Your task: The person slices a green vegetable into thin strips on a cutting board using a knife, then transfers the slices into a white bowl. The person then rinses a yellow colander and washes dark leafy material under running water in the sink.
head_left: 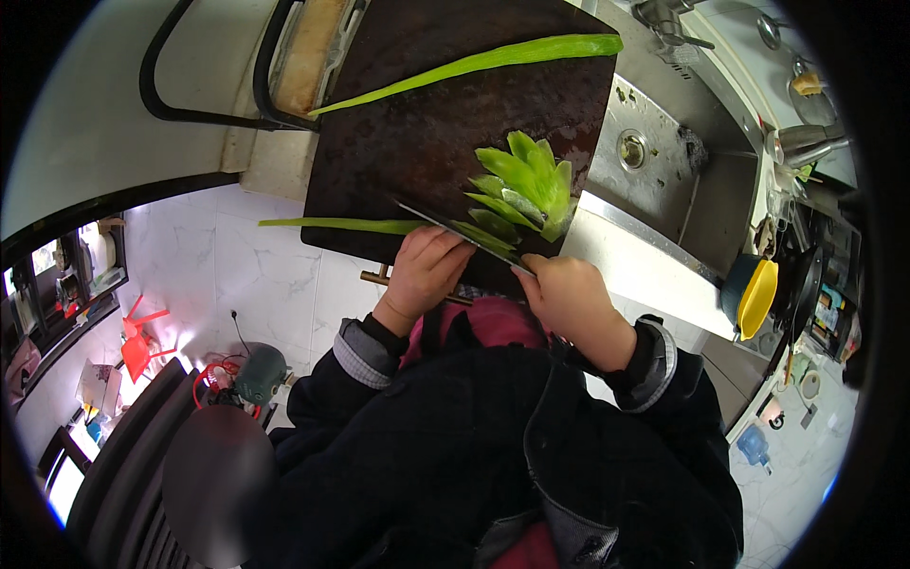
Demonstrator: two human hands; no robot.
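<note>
My right hand (pixel 576 302) is closed round the handle end of a kitchen knife (pixel 428 218), whose thin blade slants up to the left across a long green stalk. This stalk (pixel 351 226), which looks like peeled celtuce, lies along the near edge of the dark cutting board (pixel 408 152), its thin end jutting past the left side. With bent fingers, my left hand (pixel 428 270) holds the stalk down close beside the blade. Thin green slices (pixel 531 185) lie fanned in a pile beyond the knife. A second long stalk (pixel 474 62) rests across the far part of the board.
Right of the board is a steel sink (pixel 654 142) with a faucet (pixel 668 19) and green scraps in it. A yellow and dark container (pixel 755 299) stands on the counter at the right. A black metal rack (pixel 204 119) stands at the far left.
</note>
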